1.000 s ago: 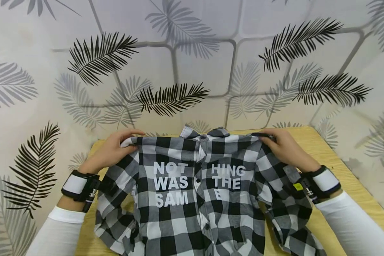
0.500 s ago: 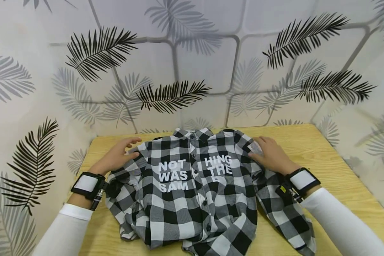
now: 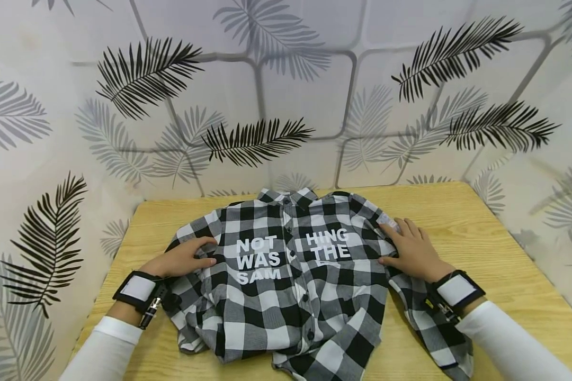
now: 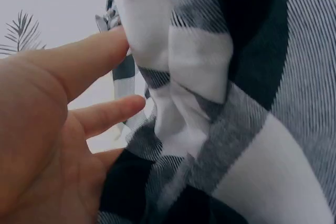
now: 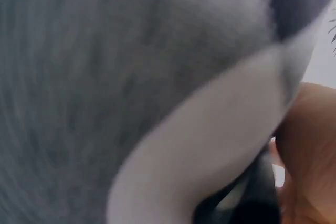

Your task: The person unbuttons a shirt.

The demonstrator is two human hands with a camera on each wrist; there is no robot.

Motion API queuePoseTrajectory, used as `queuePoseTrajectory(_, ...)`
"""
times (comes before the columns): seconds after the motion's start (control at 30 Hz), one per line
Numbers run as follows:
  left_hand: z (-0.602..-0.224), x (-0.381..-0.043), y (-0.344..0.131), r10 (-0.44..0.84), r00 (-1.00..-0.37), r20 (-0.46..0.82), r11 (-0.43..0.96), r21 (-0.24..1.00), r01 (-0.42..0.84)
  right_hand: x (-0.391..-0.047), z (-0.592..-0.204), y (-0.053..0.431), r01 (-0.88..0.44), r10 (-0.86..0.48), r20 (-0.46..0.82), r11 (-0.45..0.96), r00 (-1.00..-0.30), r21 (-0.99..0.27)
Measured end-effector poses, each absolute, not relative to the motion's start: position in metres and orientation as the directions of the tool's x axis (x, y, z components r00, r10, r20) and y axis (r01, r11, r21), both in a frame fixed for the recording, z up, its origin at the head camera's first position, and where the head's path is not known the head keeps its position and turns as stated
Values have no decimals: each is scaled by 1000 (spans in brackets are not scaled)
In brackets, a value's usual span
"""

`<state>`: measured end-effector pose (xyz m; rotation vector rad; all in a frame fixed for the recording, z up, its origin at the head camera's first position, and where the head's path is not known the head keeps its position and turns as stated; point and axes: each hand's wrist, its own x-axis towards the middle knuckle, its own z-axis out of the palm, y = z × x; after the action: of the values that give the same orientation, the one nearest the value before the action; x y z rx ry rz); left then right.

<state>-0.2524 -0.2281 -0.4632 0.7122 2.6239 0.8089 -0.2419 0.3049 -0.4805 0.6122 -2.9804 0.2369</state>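
Note:
A black, grey and white checked button-up shirt (image 3: 262, 301) lies front up, collar toward the wall, with white lettering across its chest. My left hand (image 3: 183, 258) is at the sleeve on the left, thumb and finger parted near the chest seam. In the left wrist view its relaxed fingers (image 4: 107, 116) touch the edge of the folded cloth. My right hand (image 3: 414, 251) rests over the other sleeve (image 3: 429, 323), fingers spread and fairly straight. Cloth fills most of the right wrist view and hides much of that hand.
The shirt lies on a light wooden table (image 3: 476, 238) whose far edge meets a wall (image 3: 300, 90) with a leaf pattern. The shirt's lower hem is bunched and folded unevenly toward the near side. Each wrist wears a strapped camera.
The shirt, held up by its shoulders one second ago, now lies on the table. Both hands have let go of the shoulders and moved down to the sleeves.

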Motion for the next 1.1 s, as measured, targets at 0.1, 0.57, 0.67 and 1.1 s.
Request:
queuePoseTrajectory(0.1,-457,-249,-219,557,-829,-57,684,597,419,-230,-474,286,-488,-452,234,864,-861,-126)
queuePoseTrajectory(0.57,-463,-227,-200,857,-470,-210,404,840,362,-149,-471,232,-625,-818,-84,496,-569,-603)
queuePoseTrajectory(0.67,-470,-225,-206,848,-486,-211,413,839,355,-150,-475,235,-649,-838,-67,467,-541,-601)
queuePoseTrajectory(1.1,-477,-225,-211,804,-570,-170,458,789,410,-158,-464,263,-535,-851,-204,472,-483,-701)
